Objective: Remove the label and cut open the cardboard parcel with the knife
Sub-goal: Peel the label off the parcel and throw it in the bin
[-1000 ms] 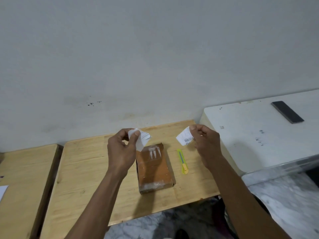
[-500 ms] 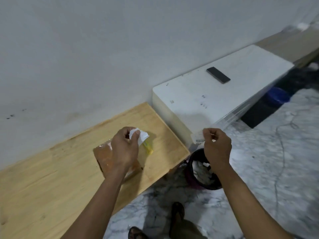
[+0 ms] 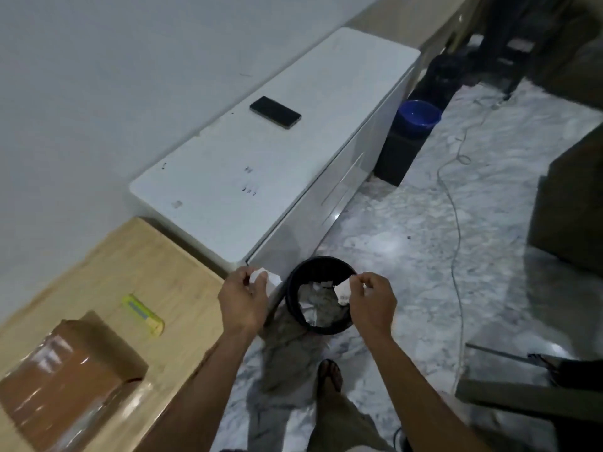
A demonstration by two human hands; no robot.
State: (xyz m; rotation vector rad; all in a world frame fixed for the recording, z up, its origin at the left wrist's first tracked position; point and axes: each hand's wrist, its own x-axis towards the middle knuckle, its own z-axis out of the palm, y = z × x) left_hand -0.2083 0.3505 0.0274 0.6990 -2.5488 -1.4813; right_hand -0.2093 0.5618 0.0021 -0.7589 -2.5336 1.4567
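The brown taped cardboard parcel (image 3: 68, 380) lies on the wooden table (image 3: 130, 256) at the lower left. Beside it, to the right, lies the yellow-green knife (image 3: 143, 310). My left hand (image 3: 243, 300) pinches a crumpled white piece of label (image 3: 265, 278) just left of a black bin (image 3: 319, 296). My right hand (image 3: 372, 300) pinches another torn label piece with a barcode (image 3: 342, 291) over the bin's opening.
The black bin stands on the marble floor (image 3: 424, 239) and holds crumpled paper. A white cabinet (image 3: 261, 164) with a dark phone (image 3: 275, 112) on top stands behind it. A blue bucket (image 3: 417, 117) and a cable (image 3: 455, 197) lie farther right.
My view has swung right, away from the table. Both hands have carried the torn label pieces off the parcel, and now hold them at the black bin.
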